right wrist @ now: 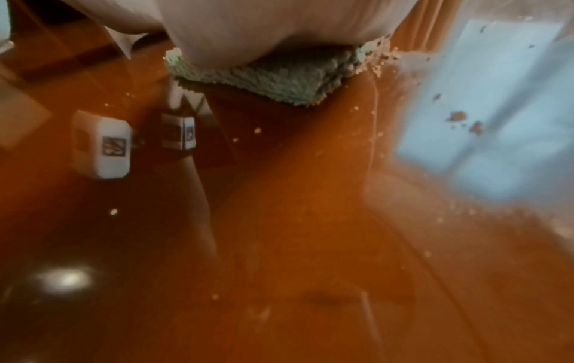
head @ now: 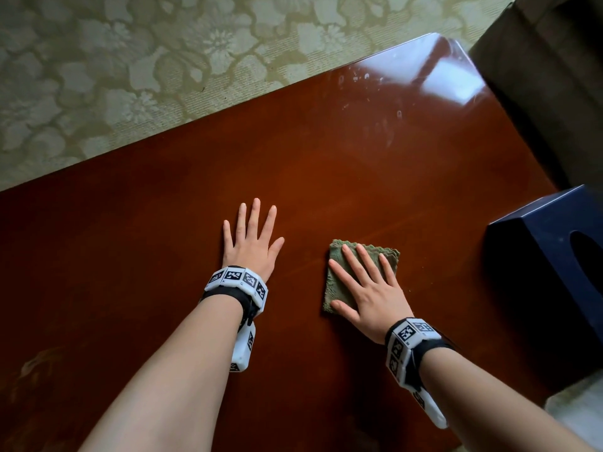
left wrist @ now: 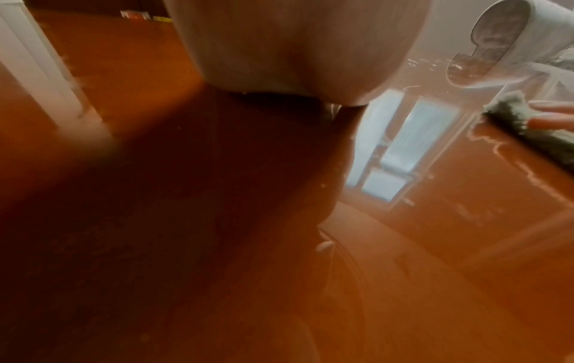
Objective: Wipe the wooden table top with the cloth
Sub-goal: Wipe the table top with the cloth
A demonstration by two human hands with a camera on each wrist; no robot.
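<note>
A glossy red-brown wooden table top point(head: 326, 164) fills most of the head view. A folded green cloth point(head: 336, 282) lies on it right of centre. My right hand point(head: 362, 285) presses flat on the cloth with straight, spread fingers. My left hand point(head: 253, 243) rests flat on the bare wood to the left of the cloth, fingers spread, holding nothing. In the right wrist view the cloth point(right wrist: 279, 76) shows under my palm, with small crumbs scattered on the wood around it. The left wrist view shows the cloth point(left wrist: 528, 132) at the right edge, under fingertips of my right hand.
A dark blue tissue box point(head: 551, 275) stands on the table at the right edge, close to the cloth. Smudges and glare mark the far right corner point(head: 391, 86). Green floral carpet point(head: 130, 76) lies beyond the table's far edge. A dark piece of furniture point(head: 554, 76) stands at top right.
</note>
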